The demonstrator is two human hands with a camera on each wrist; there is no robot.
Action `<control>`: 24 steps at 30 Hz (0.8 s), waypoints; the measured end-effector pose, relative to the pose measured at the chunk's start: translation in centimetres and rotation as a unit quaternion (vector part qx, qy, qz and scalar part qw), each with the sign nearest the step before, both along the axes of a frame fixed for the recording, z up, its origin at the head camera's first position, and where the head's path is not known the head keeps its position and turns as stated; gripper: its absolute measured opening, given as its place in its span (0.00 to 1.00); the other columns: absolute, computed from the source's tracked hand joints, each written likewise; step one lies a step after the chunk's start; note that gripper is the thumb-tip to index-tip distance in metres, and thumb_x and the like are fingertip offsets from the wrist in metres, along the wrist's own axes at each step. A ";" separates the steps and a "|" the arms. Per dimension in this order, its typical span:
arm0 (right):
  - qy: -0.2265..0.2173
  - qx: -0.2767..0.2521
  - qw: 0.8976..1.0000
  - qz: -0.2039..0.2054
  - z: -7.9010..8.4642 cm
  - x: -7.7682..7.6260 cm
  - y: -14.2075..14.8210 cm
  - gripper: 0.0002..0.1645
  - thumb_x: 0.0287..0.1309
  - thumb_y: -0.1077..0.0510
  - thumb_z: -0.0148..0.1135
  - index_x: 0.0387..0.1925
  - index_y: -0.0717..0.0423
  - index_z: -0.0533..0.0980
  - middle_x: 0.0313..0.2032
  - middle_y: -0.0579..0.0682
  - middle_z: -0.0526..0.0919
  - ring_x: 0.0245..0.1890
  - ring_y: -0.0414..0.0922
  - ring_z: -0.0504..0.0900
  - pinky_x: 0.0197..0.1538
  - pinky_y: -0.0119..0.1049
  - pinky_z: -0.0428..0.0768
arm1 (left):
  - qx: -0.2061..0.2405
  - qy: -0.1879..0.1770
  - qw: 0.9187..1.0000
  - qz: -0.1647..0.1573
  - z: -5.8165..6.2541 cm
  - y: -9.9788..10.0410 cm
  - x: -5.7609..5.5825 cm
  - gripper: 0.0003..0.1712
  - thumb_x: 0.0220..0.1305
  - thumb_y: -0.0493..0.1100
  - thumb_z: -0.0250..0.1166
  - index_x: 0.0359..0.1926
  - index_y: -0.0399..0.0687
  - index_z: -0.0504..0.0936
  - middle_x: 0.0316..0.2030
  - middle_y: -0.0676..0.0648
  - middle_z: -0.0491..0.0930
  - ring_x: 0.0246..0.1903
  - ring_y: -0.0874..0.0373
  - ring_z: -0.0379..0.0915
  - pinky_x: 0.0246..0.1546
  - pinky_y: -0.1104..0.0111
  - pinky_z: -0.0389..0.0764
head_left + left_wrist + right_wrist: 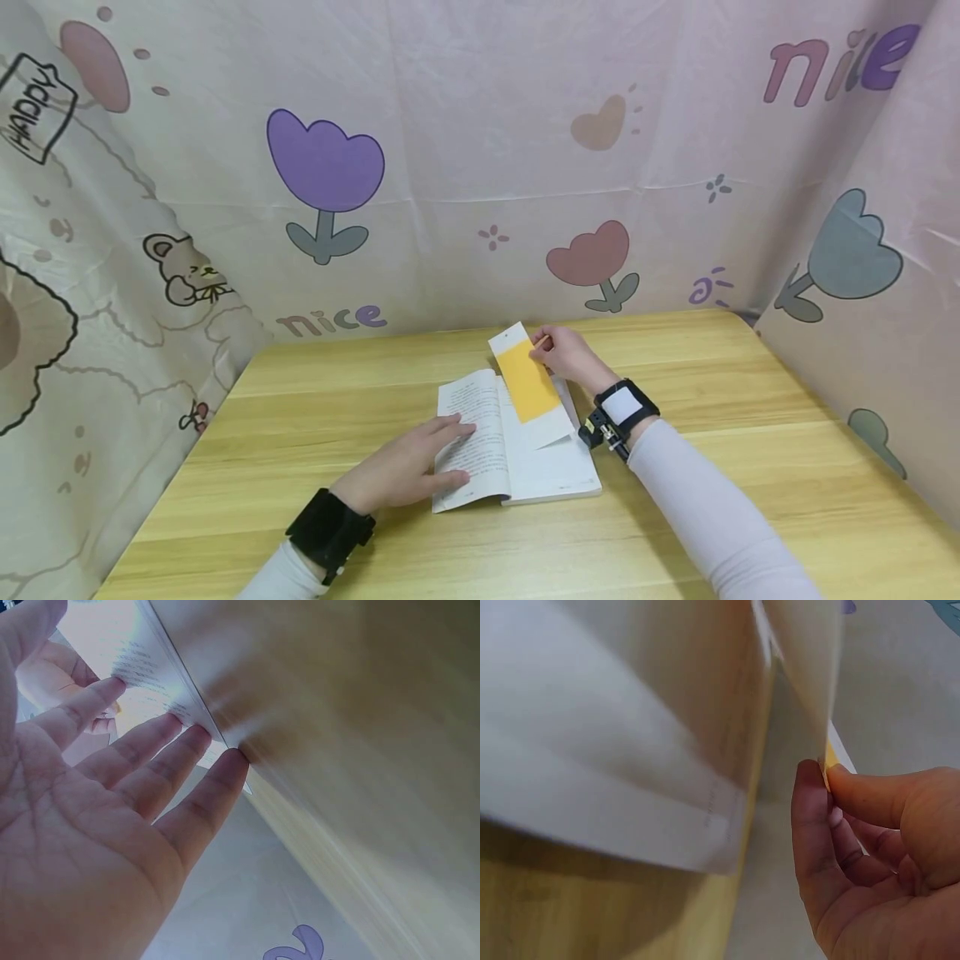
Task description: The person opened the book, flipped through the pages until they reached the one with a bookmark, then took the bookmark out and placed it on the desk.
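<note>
An open book [472, 442] with printed text on its left page lies on the table. Across the upper part of its right page slants a yellow-and-white card [528, 379], shaped like a large bookmark with a dark dot near its top. My right hand [566, 354] pinches the card's right edge between thumb and fingers; in the right wrist view a thin sheet [810, 667] rises from that pinch. My left hand [405, 467], fingers spread and fairly straight, rests on the left page. Its fingertips [234, 761] touch the page near the edge in the left wrist view.
The book lies on a light wood-grain table [300, 417]. Behind and at both sides hangs a pale curtain [450, 167] printed with flowers and letters. Each wrist wears a dark strap with a camera [330, 533].
</note>
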State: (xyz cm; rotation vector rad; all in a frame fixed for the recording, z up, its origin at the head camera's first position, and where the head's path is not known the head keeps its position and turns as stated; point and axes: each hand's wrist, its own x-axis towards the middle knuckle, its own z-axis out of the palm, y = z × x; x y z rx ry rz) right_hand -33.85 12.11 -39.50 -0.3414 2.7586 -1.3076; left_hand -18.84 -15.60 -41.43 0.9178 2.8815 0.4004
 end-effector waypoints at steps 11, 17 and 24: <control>0.014 -0.026 0.999 0.017 2.1 0.4 3.1 0.13 0.64 0.64 0.60 0.48 0.65 0.73 0.35 0.57 0.74 0.32 0.49 0.76 0.37 0.45 0.83 | 0.005 0.008 1.000 -0.004 -0.1 -0.1 0.1 0.42 0.62 0.69 0.55 0.72 0.59 0.62 0.70 0.45 0.58 0.66 0.49 0.56 0.60 0.53 0.65; 0.011 -0.042 0.999 0.014 2.9 0.5 5.4 0.14 0.64 0.64 0.60 0.49 0.65 0.72 0.37 0.59 0.73 0.35 0.50 0.76 0.38 0.44 0.83 | 0.005 0.011 1.000 -0.005 -0.3 -0.2 0.1 0.42 0.63 0.70 0.54 0.73 0.59 0.62 0.70 0.45 0.57 0.67 0.50 0.55 0.61 0.54 0.64; 0.004 -0.027 1.000 0.004 3.0 0.8 8.0 0.15 0.64 0.63 0.59 0.49 0.66 0.70 0.38 0.60 0.74 0.36 0.51 0.76 0.38 0.42 0.84 | 0.014 0.008 1.000 -0.009 -0.1 -0.2 0.1 0.42 0.63 0.69 0.55 0.73 0.58 0.62 0.70 0.44 0.57 0.66 0.49 0.55 0.61 0.53 0.64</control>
